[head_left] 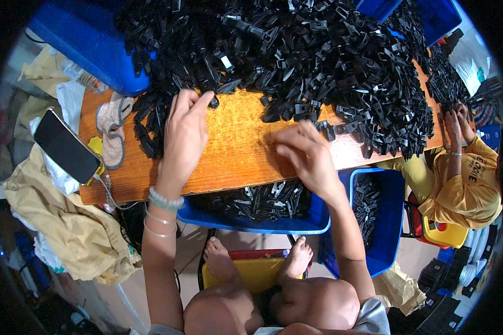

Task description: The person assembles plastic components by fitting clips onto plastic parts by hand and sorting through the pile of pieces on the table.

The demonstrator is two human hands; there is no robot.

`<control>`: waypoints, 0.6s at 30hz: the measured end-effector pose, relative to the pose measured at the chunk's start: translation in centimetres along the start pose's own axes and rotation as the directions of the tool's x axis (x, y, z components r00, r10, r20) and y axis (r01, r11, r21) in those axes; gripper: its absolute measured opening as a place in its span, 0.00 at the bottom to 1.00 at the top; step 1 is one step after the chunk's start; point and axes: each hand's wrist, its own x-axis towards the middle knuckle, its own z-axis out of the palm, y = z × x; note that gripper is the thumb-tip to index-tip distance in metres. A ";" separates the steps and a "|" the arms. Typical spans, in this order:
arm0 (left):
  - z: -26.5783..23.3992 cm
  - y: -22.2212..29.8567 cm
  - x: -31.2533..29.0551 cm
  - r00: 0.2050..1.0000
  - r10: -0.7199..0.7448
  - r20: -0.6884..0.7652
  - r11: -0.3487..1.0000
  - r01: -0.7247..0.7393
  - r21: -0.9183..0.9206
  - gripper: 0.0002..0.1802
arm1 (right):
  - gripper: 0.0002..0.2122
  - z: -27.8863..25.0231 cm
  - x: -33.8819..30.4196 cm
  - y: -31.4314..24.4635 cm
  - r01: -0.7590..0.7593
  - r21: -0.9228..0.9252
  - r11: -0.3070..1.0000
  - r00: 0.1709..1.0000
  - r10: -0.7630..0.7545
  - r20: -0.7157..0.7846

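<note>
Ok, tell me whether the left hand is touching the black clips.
Touching. The head view shows the left hand with its fingertips on the edge of the black clips piled on the wooden table, no gap visible.

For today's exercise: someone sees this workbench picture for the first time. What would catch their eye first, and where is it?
The huge heap of black plastic clips covering the far half of the orange wooden table. Next, the left hand and right hand at the heap's near edge, above a blue bin of more clips.
</note>
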 end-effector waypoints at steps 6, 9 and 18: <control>1.0 0.8 0.2 0.990 0.075 0.123 0.958 -0.106 0.268 0.13 | 0.10 1.9 3.2 2.2 0.146 -0.512 0.847 0.964 -0.239 -0.120; 1.2 1.1 -1.0 0.970 0.237 0.049 0.935 -0.242 0.258 0.11 | 0.07 2.2 2.9 1.6 0.183 -0.379 0.907 0.950 -0.263 -0.169; 2.4 6.5 -3.3 0.967 0.244 0.075 0.965 -0.234 -0.118 0.17 | 0.06 2.2 1.1 1.3 0.036 -0.333 0.942 0.982 -0.095 -0.162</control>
